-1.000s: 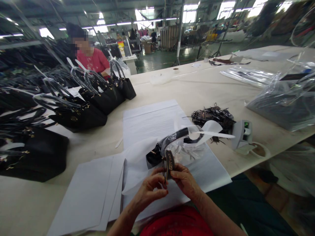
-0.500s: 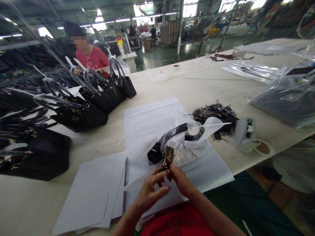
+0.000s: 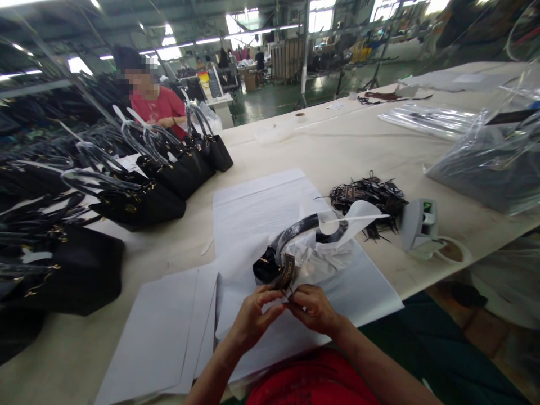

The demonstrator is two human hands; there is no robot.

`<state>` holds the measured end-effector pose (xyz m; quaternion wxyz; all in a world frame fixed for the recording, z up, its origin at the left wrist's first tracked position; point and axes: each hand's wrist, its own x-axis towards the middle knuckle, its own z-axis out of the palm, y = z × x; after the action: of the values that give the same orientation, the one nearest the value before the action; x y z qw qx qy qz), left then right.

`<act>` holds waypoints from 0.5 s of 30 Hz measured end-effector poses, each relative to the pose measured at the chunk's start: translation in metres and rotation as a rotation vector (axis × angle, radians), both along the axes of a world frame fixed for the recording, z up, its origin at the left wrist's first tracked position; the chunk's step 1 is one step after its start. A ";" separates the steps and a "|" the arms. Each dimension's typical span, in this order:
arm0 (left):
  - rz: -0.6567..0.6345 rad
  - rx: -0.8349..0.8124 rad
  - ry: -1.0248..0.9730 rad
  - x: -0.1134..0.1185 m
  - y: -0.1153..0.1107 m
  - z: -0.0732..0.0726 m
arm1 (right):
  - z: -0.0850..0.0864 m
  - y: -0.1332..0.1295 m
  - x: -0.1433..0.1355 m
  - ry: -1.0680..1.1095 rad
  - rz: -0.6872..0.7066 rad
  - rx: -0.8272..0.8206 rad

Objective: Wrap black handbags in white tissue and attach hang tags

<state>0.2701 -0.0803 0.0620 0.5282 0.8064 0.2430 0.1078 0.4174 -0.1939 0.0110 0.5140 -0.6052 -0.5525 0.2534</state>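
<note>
A dark hang tag [image 3: 287, 270] with gold lettering rests against a black handbag [image 3: 265, 265] partly wrapped in white tissue paper [image 3: 323, 260]. My left hand [image 3: 254, 316] pinches the thin dark cord at the tag's lower end. Close beside it, my right hand [image 3: 315, 308] is closed on the same cord, its fingertips nearly touching the left ones. The bag's handle [image 3: 299, 225] is wrapped in clear plastic and curves up behind the tag. Under the bag lie white paper sheets [image 3: 261, 194]. The cord's exact path between my fingers is too small to make out.
Several black handbags [image 3: 147, 197] line the table's left side. A paper stack [image 3: 147, 332] sits at near left. Tangled hang tags [image 3: 367, 197] and a grey tape dispenser [image 3: 417, 225] are on the right, with plastic-covered goods [image 3: 485, 169] beyond. A co-worker [image 3: 156, 104] stands far left.
My left fingers have closed from a more spread pose, and both hands have come together at the cord. The tag has tilted and turned slightly. The co-worker's hands have shifted.
</note>
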 end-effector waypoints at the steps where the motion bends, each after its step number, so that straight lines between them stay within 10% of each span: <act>1: 0.012 0.026 0.020 -0.001 0.001 0.002 | 0.001 -0.001 0.001 0.012 -0.014 -0.003; 8: 0.018 -0.031 0.167 -0.046 -0.009 0.005 | 0.015 0.005 -0.004 0.513 -0.200 -0.109; 15: 0.012 -0.368 0.344 -0.116 -0.035 -0.032 | 0.014 0.007 -0.008 0.681 -0.246 -0.124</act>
<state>0.1540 -0.1150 0.0298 0.6163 0.7017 0.3496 -0.0741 0.4098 -0.1865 0.0246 0.6574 -0.5782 -0.2563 0.4097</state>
